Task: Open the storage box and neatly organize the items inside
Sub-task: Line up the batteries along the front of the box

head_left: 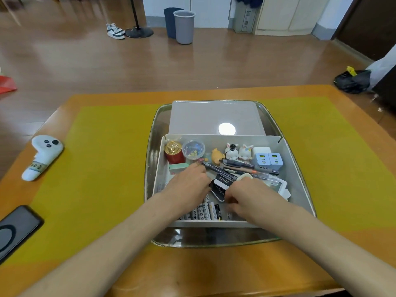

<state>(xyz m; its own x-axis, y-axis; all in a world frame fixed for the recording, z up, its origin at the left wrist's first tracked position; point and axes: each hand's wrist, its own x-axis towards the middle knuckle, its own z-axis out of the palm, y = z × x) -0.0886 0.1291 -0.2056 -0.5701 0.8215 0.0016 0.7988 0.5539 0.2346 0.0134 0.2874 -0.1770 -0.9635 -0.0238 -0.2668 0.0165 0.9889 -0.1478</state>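
- The storage box (300,172) sits open inside a clear tray (150,159) on the yellow mat (102,159), its lid (214,117) laid flat behind it.
- Both hands work in the near half of the box, over a row of white batteries (204,212) and a black card marked BENTE (222,182).
- The step in hand looks like sorting the loose flat things at the front; it would go best if each hand took one item at a time and laid like with like, the batteries side by side and the pens (240,168) parallel along one wall.
- The far row, a red jar (174,154), a tub of clips (193,149), small figurines (237,152) and blue chargers (269,160), already stands in order and is best left alone.
- The left hand (188,187) lies palm down, fingers curled toward the card; whether they pinch its edge cannot be told, as the knuckles hide the tips.
- The right hand (250,198) lies knuckles up with fingers bent under, so its grip, if any, cannot be told either.
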